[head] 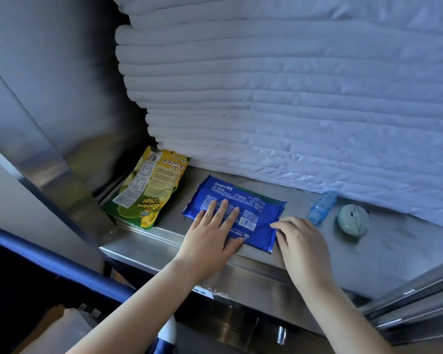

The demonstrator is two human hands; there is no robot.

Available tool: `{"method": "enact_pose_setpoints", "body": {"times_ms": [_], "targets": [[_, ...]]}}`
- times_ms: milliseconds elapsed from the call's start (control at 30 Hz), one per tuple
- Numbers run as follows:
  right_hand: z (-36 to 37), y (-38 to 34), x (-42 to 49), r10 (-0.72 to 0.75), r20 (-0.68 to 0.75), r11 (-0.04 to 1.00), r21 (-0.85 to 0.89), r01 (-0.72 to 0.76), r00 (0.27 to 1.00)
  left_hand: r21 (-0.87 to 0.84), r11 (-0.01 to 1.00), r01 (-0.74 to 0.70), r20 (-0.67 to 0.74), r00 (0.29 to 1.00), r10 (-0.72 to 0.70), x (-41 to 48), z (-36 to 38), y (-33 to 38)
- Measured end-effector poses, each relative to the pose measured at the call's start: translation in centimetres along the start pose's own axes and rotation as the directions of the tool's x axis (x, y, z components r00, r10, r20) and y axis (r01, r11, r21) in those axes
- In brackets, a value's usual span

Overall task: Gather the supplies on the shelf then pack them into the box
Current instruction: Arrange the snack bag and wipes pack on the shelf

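Observation:
A flat blue wipes pack [251, 210] lies on the steel shelf [384, 254] near its front edge. My left hand [212, 236] rests flat on the pack's left half with straight fingers. My right hand [302, 241] touches the pack's right edge, fingers bent over the corner. To the left lies a yellow-green banana chips bag [149, 190]. To the right lie a small clear water bottle [322, 206] and a pale green round object [353, 222]. A corner of a cardboard box [54, 333] shows at the bottom left.
A tall stack of folded white linens [279, 85] fills the back of the shelf right behind the items. A steel upright [62, 175] stands left of the chips bag. A dark blue bar [56, 264] runs below left.

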State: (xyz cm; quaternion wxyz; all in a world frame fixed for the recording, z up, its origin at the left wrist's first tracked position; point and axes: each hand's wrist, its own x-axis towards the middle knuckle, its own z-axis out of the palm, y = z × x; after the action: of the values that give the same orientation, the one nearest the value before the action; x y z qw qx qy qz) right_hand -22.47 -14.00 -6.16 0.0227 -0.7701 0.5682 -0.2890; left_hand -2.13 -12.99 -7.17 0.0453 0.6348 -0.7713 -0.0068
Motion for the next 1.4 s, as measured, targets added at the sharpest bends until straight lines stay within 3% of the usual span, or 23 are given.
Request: {"method": "enact_pose_setpoints", "body": {"times_ms": [367,567,833,1100,1233,1400], "targets": [[0.1,0.2,0.5,0.027,-0.138,0.994,0.105,-0.013,0.990,0.023,1.000,-0.016,-0.031,0.999,0.017,-0.2,0.1,-0.2],[-0.2,0.1,0.5,0.084,-0.118,0.988,0.142,-0.067,0.989,0.018,0.999,-0.042,-0.121,0.992,0.044,-0.4,-1.1,-2.0],[-0.1,-0.1,-0.6,0.015,0.011,0.997,0.070,-0.016,1.000,0.008,0.997,-0.079,-0.104,0.991,0.080,-0.3,-1.8,-2.2],[-0.5,-1.1,0.8,-0.008,-0.101,0.976,0.216,0.030,0.995,-0.022,0.998,-0.059,-0.074,0.996,0.057,-0.4,-2.2,-1.2],[-0.9,-1.3,1.6,-0.014,-0.158,0.966,0.252,0.054,0.987,-0.096,0.984,-0.148,-0.260,0.958,0.119,-0.9,-3.4,1.1],[-2.0,-2.0,2.7,-0.018,-0.248,0.954,0.287,0.091,0.968,-0.087,0.962,-0.258,-0.553,0.816,0.169,-0.3,-5.4,3.7]]}}
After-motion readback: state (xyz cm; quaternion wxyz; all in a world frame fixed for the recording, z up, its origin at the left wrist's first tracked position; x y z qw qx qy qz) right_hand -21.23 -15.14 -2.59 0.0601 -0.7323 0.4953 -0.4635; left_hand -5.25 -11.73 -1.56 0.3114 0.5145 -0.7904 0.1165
